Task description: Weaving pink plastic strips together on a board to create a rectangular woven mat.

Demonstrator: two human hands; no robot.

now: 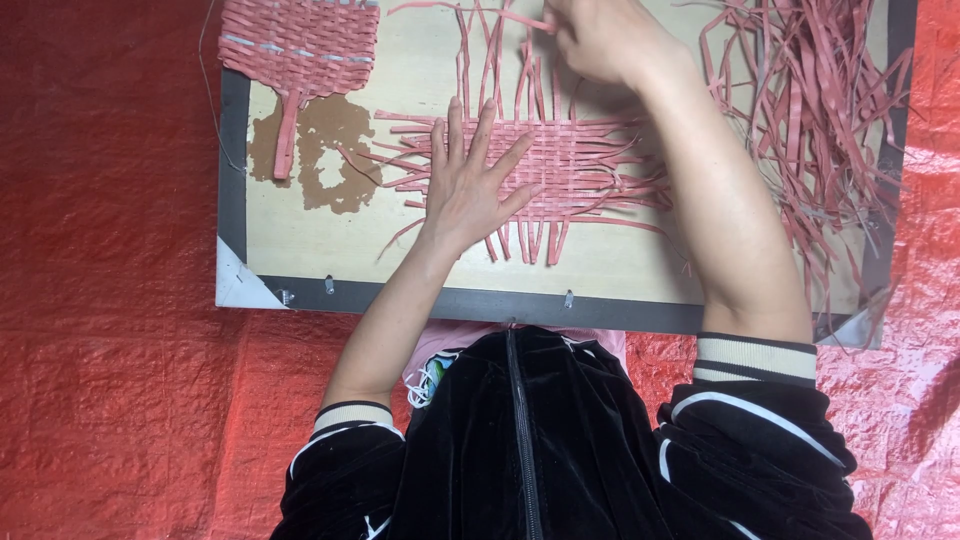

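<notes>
A half-woven mat of pink strips (585, 165) lies on a pale wooden board (330, 245), loose ends sticking out on all sides. My left hand (470, 180) rests flat on the mat's left part, fingers spread, pressing it down. At the mat's far edge my right hand (600, 40) is closed on a pink strip (470, 10) that runs off to the left.
A finished woven pink piece (300, 45) with a handle lies at the board's far left, above a brown stain (330, 150). A heap of loose pink strips (810, 100) covers the board's right side. The dark-framed board sits on red sheeting (110, 250).
</notes>
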